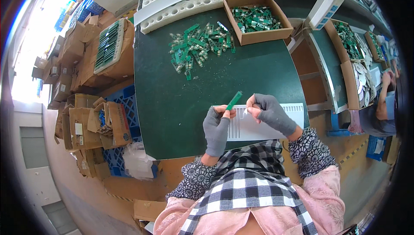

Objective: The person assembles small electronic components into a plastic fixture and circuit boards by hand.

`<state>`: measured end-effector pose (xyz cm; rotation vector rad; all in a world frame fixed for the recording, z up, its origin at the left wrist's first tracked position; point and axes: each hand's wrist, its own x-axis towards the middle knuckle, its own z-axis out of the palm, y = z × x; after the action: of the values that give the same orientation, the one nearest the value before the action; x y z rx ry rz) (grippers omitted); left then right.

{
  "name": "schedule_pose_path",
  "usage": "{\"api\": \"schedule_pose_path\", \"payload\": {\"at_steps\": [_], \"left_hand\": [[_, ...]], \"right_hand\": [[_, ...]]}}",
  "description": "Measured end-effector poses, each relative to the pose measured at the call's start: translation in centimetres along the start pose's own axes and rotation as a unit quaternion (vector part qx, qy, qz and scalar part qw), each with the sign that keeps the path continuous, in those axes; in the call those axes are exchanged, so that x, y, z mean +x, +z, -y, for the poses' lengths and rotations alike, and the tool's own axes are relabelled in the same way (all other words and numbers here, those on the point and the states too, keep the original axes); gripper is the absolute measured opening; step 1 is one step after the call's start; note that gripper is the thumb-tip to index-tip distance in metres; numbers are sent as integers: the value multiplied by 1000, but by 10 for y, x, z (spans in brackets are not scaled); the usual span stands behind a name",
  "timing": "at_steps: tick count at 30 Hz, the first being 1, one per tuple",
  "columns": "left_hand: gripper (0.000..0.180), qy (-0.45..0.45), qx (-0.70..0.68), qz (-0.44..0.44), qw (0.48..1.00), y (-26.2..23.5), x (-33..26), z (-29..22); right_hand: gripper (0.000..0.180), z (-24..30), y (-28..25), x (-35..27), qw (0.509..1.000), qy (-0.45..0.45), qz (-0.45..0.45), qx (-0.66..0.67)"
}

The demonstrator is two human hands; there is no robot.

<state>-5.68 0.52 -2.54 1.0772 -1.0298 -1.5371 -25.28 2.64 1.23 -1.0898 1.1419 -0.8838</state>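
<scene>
My left hand (217,127), in a grey fingerless glove, pinches a narrow green circuit board (234,100) that tilts up and away to the right. Just right of it, my right hand (269,112), gloved the same way, has thumb and forefinger closed on a small white piece (246,110), too small to name. Under both hands, at the table's near edge, lies a white slotted tray (267,132). Beyond them a loose heap of small green circuit boards (200,45) is spread over the dark green table (166,110).
A cardboard box (258,37) of green boards stands at the far right of the table, beside a white foam block with round holes (207,0). Stacked cartons (79,123) and a blue pallet (131,125) are on the left. At the far right, a co-worker's arm (384,94) shows.
</scene>
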Motion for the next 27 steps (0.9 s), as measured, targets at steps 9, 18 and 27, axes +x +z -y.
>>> {"api": "schedule_pose_path", "payload": {"at_steps": [9,18,27], "left_hand": [[7,-63,39,129,989,-6,3,-9],[6,-68,59,129,988,-8,3,-9],[5,-66,66,131,987,-7,4,-11]], "right_hand": [[16,-23,28,1,970,-68,-221,-80],[12,-21,28,1,967,-77,-214,-113],[10,-21,28,2,963,-89,-222,-124]]}}
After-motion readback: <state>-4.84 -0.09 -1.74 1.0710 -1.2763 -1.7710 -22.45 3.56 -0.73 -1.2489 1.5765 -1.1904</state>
